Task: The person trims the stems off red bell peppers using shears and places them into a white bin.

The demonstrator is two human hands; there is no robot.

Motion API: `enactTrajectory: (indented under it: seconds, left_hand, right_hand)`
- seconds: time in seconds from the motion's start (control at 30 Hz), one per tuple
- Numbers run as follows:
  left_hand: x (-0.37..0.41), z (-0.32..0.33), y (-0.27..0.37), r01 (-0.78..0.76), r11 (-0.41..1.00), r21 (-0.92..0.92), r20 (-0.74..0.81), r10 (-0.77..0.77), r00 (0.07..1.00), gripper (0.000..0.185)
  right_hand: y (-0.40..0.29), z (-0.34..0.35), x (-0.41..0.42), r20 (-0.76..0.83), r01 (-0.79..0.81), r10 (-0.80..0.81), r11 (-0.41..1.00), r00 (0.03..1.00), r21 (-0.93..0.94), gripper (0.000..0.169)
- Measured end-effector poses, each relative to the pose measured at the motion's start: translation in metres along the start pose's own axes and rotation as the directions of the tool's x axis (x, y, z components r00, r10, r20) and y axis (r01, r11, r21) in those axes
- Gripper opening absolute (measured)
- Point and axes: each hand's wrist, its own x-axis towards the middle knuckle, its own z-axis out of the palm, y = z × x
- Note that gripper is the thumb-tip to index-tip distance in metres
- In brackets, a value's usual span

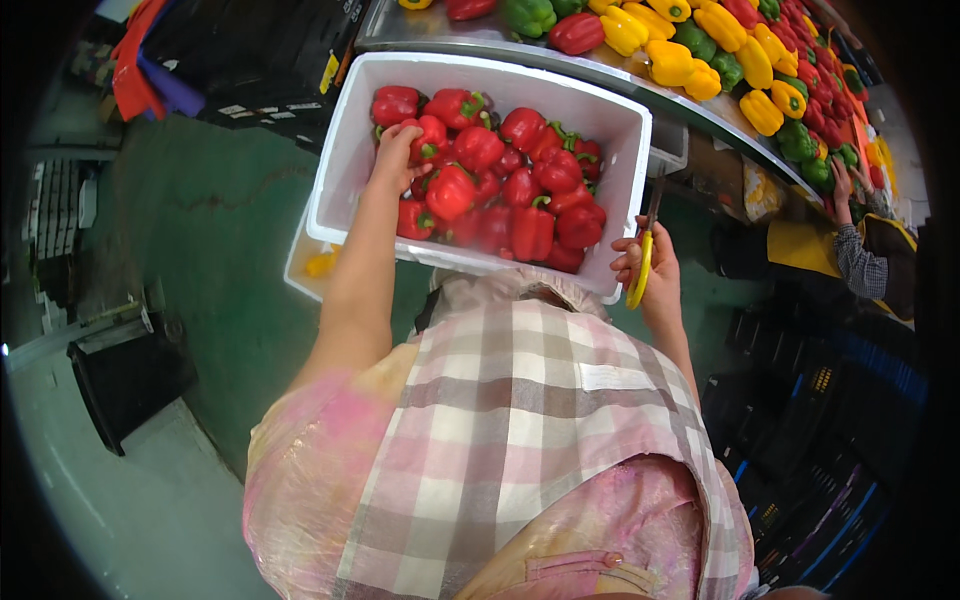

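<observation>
A white foam box (337, 150) stands before me, filled with red bell peppers (478, 148), several with green stems. My left hand (401, 154) reaches into its left side, fingers on a red bell pepper (430, 141); the grip is partly hidden by the hand. By the box's right wall, my right hand (654, 262) holds scissors with yellow handles (642, 270), the blades pointing away from me.
A metal table (465, 41) beyond the box carries yellow, green and red peppers. Another box (300, 259) with something yellow lies lower left. A co-worker's hands (844, 187) are at the table's right. Dark crates (795, 450) stand lower right.
</observation>
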Motion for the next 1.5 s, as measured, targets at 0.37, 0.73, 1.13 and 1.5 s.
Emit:
enactTrajectory:
  seconds: [0.37,0.73,1.13,1.5]
  left_hand:
    - [-0.121,0.1,0.036,-0.662,0.747,0.067,0.276,0.623,0.732,0.064]
    - [-0.133,0.174,0.023,0.363,0.718,-0.593,0.568,0.054,0.821,0.055]
    - [-0.12,0.171,-0.017,0.4,0.767,-0.502,0.522,-0.101,0.847,0.048]
    - [-0.129,0.136,-0.028,0.068,0.975,-0.212,0.413,0.026,0.91,0.047]
  right_hand:
    - [-0.025,0.059,0.011,0.136,0.194,-0.139,0.766,0.981,-0.612,0.063]
    - [-0.028,0.053,0.029,0.113,0.333,-0.459,0.432,0.881,-0.838,0.06]
    - [-0.028,0.042,0.035,0.128,0.224,-0.338,0.263,0.932,-0.938,0.033]
    - [-0.005,0.021,0.059,0.142,-0.21,0.183,0.956,0.973,0.206,0.057]
